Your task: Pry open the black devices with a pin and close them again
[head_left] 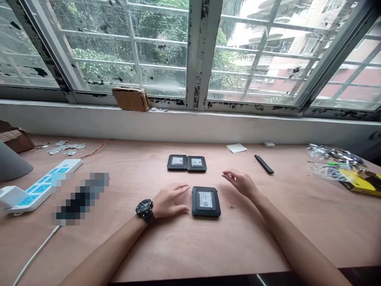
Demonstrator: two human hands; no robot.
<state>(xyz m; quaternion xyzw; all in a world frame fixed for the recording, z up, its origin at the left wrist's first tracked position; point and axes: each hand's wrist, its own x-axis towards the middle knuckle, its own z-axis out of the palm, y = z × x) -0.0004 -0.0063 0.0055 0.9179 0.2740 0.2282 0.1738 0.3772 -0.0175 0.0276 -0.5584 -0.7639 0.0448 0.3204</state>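
Note:
A black square device [206, 201] with rounded corners and a white printed label lies flat in front of me. My left hand [171, 200], with a black watch [145, 209] on its wrist, is at its left side, fingers and thumb apart and holding nothing. To the upper right of the device, my right hand [240, 182] is held with loosely bent fingers and nothing in them. Farther back, two similar black devices lie side by side, a left one [177, 162] and a right one [196, 163], both label up.
A black utility knife [264, 164] and a white paper pad [236, 148] lie behind my right hand. At right are plastic bags [330, 172] and a yellow-black box [361, 182]. A power strip [44, 184] and a blurred-out object [81, 198] lie left. A cardboard box [131, 99] stands on the windowsill.

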